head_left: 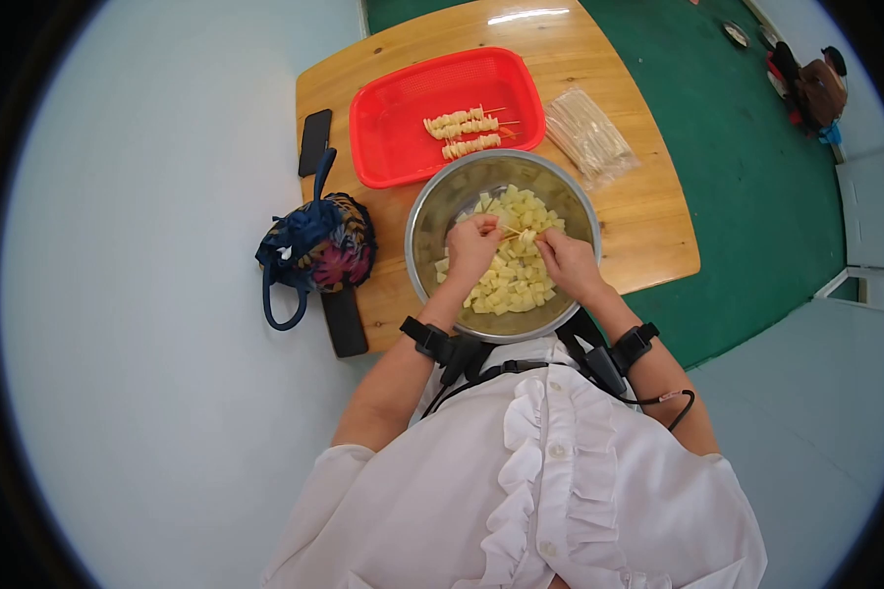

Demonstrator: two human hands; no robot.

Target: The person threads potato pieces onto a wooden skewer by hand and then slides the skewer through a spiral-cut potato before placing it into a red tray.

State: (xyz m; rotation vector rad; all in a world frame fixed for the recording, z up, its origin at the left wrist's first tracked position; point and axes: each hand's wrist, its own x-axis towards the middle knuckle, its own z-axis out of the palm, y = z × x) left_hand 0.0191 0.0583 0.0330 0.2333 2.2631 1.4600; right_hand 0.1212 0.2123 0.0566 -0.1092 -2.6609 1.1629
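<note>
The thin, pale wooden stick (pixel 512 232) with soft-looking cream pieces (pixel 527 239) bunched along it is held over the wide, round stainless-steel bowl (pixel 423 218), between the two hands. The left hand (pixel 472 249) pinches the stick with its fingertips drawn together; the right hand (pixel 569 261) is nearly closed, thumb and fingers narrow about the cream pieces, though its exact grip is too small to tell. The stick should be light and fairly stiff but likely to snap if bent, so it is best taken by its bare length, well back from the point. The cream pieces probably give under pressure and could split or tear, and want a light pinch at their sides. Below, the small pale-yellow cubes (pixel 509 285) heaped in the bowl look firmer, perhaps damp and slippery, and are best taken by two opposite faces. At the far left, loaded skewers (pixel 471 147) lie in the shallow red plastic basket (pixel 393 175); their bare ends, pointing right, offer the cleanest hold.
</note>
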